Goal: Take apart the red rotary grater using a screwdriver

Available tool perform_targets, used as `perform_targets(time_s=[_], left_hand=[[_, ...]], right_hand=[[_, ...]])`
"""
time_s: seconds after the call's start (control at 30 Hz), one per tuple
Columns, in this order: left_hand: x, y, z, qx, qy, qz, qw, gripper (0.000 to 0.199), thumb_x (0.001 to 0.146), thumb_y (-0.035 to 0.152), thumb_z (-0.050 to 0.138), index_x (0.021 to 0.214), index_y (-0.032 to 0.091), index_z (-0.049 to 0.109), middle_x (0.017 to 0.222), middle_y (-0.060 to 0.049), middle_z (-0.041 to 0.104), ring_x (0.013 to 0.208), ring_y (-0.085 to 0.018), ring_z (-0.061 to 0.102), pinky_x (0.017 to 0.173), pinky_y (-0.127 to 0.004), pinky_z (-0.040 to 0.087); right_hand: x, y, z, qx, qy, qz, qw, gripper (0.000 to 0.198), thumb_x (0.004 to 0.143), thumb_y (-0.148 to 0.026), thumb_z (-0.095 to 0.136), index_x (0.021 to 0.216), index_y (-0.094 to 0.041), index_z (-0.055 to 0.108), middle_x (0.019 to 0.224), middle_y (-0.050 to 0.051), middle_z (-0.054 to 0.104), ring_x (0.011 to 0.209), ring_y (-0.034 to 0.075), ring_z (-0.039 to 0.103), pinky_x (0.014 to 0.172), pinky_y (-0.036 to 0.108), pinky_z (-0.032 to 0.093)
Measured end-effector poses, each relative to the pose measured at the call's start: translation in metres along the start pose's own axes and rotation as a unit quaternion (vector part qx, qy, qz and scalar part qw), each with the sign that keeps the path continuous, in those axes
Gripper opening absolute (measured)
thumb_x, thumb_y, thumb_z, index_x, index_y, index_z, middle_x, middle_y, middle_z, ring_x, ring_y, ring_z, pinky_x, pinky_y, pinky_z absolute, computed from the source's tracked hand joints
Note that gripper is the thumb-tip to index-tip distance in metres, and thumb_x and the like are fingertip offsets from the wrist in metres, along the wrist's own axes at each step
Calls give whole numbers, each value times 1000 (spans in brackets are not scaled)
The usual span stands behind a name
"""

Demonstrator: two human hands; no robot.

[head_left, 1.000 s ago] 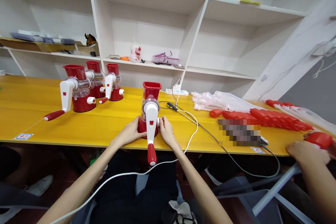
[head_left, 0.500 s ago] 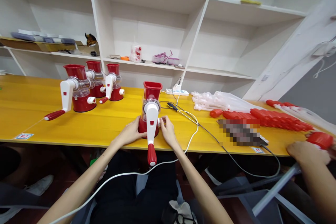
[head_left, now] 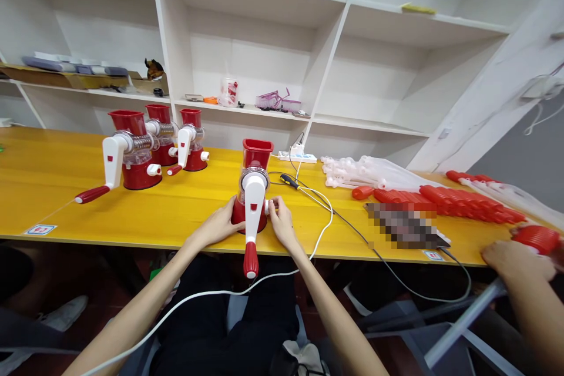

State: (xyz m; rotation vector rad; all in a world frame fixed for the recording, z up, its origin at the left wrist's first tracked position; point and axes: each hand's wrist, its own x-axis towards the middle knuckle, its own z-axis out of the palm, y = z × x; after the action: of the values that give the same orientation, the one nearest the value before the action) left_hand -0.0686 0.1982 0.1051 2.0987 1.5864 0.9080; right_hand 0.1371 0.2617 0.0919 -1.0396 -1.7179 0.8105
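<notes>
since the frame half a second ago, the grip (head_left: 251,258) on the crank (head_left: 252,217) has swung slightly leftward, while both hands keep their hold. the hand-cranked grater (head_left: 255,179) stands upright at the near edge of the yellow surface (head_left: 211,188), about midway along the stretch in view, its grip jutting out past that edge. the left hand (head_left: 222,223) grasps the red base from the left, thumb in front; its other fingers are mostly hidden. the right hand (head_left: 279,220) pinches the white knob (head_left: 267,207) on the base's right side.

the grater is glossy red above and below, with a clear middle, a smooth white crank and a tapered red grip. toward the surface's far edge, left of it, stand three similar graters (head_left: 141,173), their perforated metal drums showing. to the right lie ribbed red parts (head_left: 462,202) and, nearer the far edge, milky translucent parts (head_left: 365,171). at the near right, another person's hand (head_left: 520,258) holds a ribbed red piece (head_left: 535,238).

on the shelf (head_left: 251,110), a clear tub (head_left: 228,93) contains red and white pieces; a shallow cardboard box (head_left: 57,75) carries grey-blue items (head_left: 81,66).
</notes>
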Motion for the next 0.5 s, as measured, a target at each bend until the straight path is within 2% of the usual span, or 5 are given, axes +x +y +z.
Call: perform_targets(time_s=[0.23,0.4,0.47,0.5], left_hand=[[0,1,1,8,2,-3,1000,64,85,52,63,133,16,41,120,-17,66,105,-34,67,88,-44,52],[-1,6,-2,10,-5,-14,1000,66,85,57,62,133,17,41,118,-16,67,105,-35,68,87,-45,52],[-2,6,-3,7,-4,-14,1000,65,85,57,61,133,18,41,119,-16,67,106,-35,67,89,-45,52],[-2,6,-3,5,-3,-13,1000,65,85,57,61,133,18,41,119,-15,67,106,-35,67,89,-45,52]], right_hand=[[0,0,3,-4,28,-22,999,32,97,-42,56,106,-12,63,100,5,65,90,13,63,85,33,56],[-11,-22,-3,35,154,-67,985,32,99,-45,46,110,-16,54,114,9,58,105,18,57,99,39,48],[-20,-38,-8,59,172,-84,980,32,98,-48,42,106,-18,51,107,9,58,98,17,57,95,36,48],[-24,-47,-9,71,155,-91,981,32,96,-50,45,100,-19,52,97,7,59,88,16,58,88,33,50]])
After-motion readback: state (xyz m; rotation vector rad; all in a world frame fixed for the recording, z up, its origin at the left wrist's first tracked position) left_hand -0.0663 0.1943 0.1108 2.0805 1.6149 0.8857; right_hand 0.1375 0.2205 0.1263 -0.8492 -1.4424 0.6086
